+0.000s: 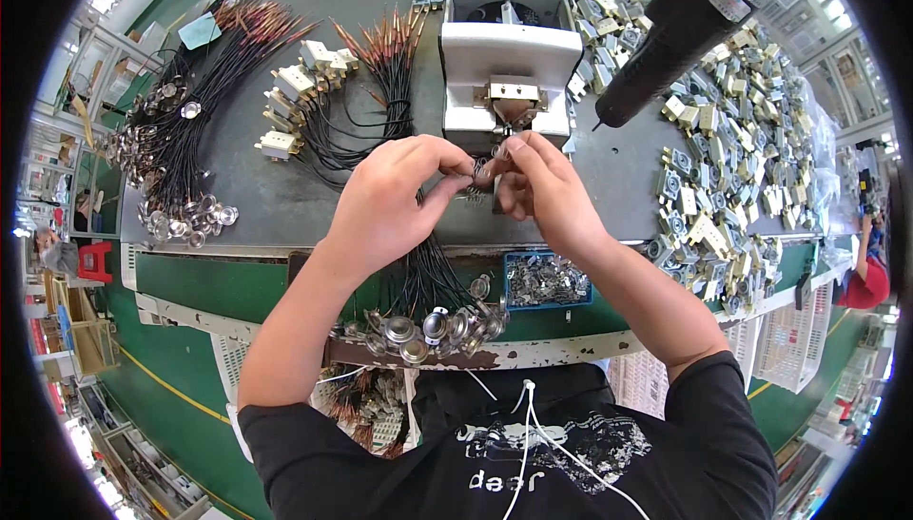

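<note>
At near edge of surface (618,173), low ctr: blue tray (552,305) w/ small metal parts (547,279). Beyond, pinching coil springs (474,199) in L hand (390,192), thumb to index. Just R of that: R hand (556,187), curled in close, poss. gripping too, can't tell w/ tips overlapping. Re springs: btwn hands, nearer L. Just past R fingertips: white machine (509,49), w/ pale block (514,92) crosswise on front, long axis L–R, nearer R hand than L.
</note>
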`<state>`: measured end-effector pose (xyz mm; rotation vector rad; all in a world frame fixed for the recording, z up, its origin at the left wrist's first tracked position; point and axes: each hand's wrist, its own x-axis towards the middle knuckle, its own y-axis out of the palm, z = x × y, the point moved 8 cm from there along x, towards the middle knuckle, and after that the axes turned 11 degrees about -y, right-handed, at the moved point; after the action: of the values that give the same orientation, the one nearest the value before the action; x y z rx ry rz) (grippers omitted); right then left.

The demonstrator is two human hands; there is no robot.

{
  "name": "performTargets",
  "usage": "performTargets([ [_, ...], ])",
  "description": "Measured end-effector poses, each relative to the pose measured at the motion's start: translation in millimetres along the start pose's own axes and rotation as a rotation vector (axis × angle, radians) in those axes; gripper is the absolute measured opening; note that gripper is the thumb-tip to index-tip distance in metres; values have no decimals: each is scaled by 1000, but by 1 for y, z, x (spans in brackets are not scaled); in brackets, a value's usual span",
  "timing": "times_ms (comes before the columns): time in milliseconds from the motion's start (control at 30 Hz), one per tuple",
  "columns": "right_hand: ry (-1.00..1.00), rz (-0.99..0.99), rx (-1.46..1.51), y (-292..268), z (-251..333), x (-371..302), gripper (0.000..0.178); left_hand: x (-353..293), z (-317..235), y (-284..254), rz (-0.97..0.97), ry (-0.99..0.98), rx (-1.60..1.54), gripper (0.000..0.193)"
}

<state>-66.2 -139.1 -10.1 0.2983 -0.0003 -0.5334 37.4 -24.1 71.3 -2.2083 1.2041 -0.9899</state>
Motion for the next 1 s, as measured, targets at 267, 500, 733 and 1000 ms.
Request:
performTargets([
  [267,-136,85,-75,14,11,-1,27,7,8,-1,92,-238,-59,17],
  [500,57,-16,93,3,-4,2,27,5,-4,-6,60,-42,136,20],
  [733,-17,109,52,21,1,5,29,12,0,-10,93,-125,209,17],
  [1000,188,220,217,25,1,-2,25,12,-3,-17,186,-108,-27,19],
])
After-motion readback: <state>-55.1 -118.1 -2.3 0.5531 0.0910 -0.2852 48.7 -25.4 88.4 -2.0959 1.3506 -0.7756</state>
